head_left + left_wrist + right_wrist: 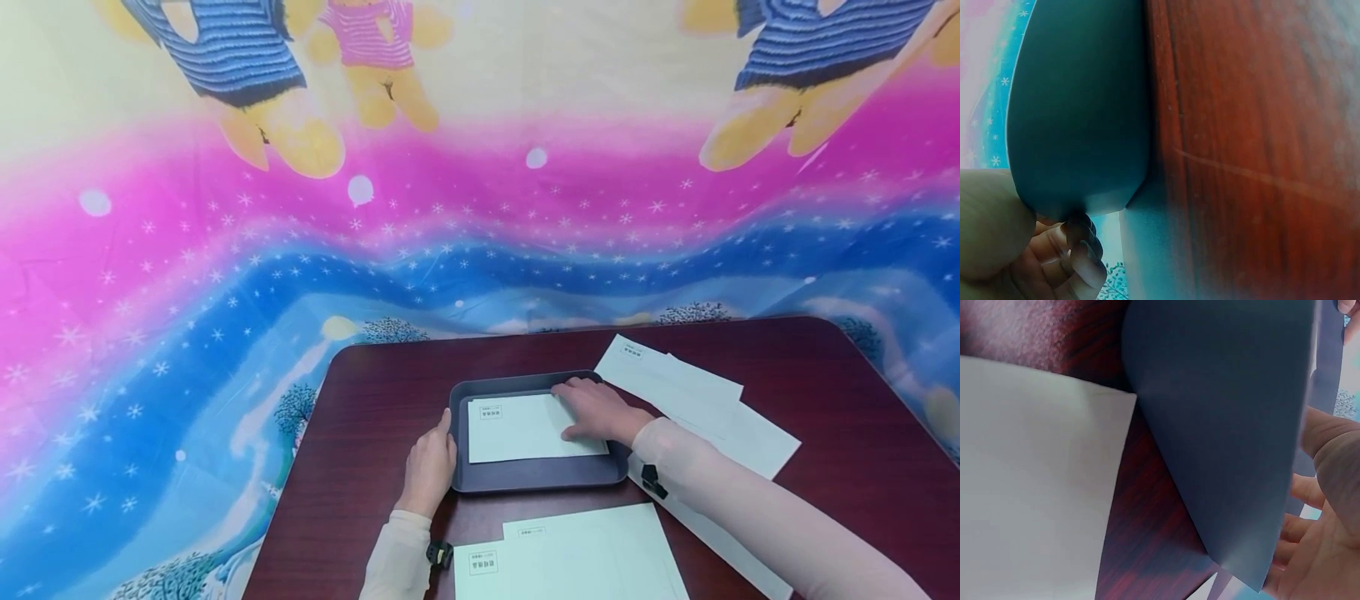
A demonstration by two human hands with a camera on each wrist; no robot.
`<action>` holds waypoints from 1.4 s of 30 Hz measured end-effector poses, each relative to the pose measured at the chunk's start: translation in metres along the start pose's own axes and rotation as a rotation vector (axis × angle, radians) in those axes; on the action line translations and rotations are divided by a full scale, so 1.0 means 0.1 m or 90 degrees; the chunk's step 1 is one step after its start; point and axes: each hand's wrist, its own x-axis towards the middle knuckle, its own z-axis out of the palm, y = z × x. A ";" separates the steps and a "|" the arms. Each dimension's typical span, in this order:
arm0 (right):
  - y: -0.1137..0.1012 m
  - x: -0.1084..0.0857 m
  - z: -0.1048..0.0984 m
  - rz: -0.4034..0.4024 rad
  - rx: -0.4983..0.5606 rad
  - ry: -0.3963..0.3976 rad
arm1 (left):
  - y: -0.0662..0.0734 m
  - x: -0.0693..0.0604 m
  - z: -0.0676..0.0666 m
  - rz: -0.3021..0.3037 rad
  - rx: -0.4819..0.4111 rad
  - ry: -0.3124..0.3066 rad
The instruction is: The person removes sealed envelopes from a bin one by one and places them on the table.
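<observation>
In the head view, a dark grey tray (517, 477) lies on the table with white envelopes (510, 433) inside it. The top envelope has a small printed box at its upper left corner. At the tray's left side, my left hand (429, 467) grips the rim; the left wrist view shows curled fingers (1088, 262) against the tray's outer wall (1079, 112). My right hand (596, 411) reaches over the tray's right rim and rests on the envelopes' right end, fingers spread. From the right wrist view, the tray wall (1222, 425) hides part of that hand's fingertips.
Larger white envelopes (570, 558) overlap at the table's near edge. More white envelopes (667, 375) lie overlapping to the right of the tray, partly under the right forearm. Behind the dark red wooden table (375, 392) hangs a printed cloth (450, 208).
</observation>
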 end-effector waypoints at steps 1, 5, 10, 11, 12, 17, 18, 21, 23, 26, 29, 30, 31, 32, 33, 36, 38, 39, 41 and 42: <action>0.00 0.00 0.00 0.000 -0.001 0.001 | 0.00 0.00 0.00 -0.001 0.000 -0.001; 0.01 0.01 0.02 -0.008 -0.012 0.011 | -0.01 0.00 0.00 0.001 -0.001 -0.001; 0.00 0.02 0.01 -0.011 -0.024 0.039 | -0.01 0.00 0.00 0.006 -0.002 -0.001; 0.00 0.02 0.01 -0.011 -0.025 0.047 | -0.01 0.00 0.00 0.006 -0.002 -0.002; -0.01 0.02 0.01 -0.010 -0.025 0.056 | -0.01 0.00 0.00 0.006 -0.002 -0.002; -0.01 0.04 -0.01 -0.010 -0.008 0.079 | -0.02 0.00 -0.01 0.008 -0.001 0.000; -0.01 0.03 -0.02 -0.010 -0.001 0.079 | -0.02 0.00 -0.01 0.009 -0.002 0.002; -0.01 0.03 -0.02 -0.011 0.019 0.081 | -0.02 0.00 -0.01 0.013 -0.002 0.005; -0.01 0.03 -0.03 -0.013 0.032 0.083 | -0.02 0.00 -0.01 0.014 -0.002 0.006; 0.01 0.03 -0.04 -0.019 0.046 0.089 | -0.03 0.00 0.00 0.014 -0.003 0.004; 0.02 0.05 -0.04 -0.016 0.062 0.089 | -0.03 0.00 0.01 0.014 -0.001 0.003; 0.03 0.05 -0.04 -0.017 0.064 0.089 | -0.03 0.00 0.01 0.014 -0.001 0.002; 0.03 0.05 -0.04 -0.013 0.070 0.087 | -0.04 0.00 0.01 0.014 -0.001 0.002; 0.03 0.05 -0.04 -0.013 0.074 0.087 | -0.04 0.00 0.01 0.014 -0.002 0.001; 0.04 0.06 -0.05 -0.012 0.079 0.086 | -0.04 0.00 0.01 0.014 -0.002 0.000; 0.05 0.05 -0.06 -0.015 0.085 0.085 | -0.04 0.01 0.01 0.012 0.000 -0.002; 0.05 0.05 -0.06 -0.014 0.092 0.081 | -0.03 0.01 0.01 0.008 0.001 -0.004; 0.06 0.05 -0.06 -0.012 0.096 0.080 | -0.03 0.01 0.01 0.008 0.001 -0.004; 0.06 0.05 -0.07 -0.011 0.102 0.080 | -0.02 0.01 0.01 0.007 0.000 -0.006; 0.06 0.05 -0.08 -0.009 0.107 0.080 | -0.02 0.01 0.01 0.005 -0.001 -0.007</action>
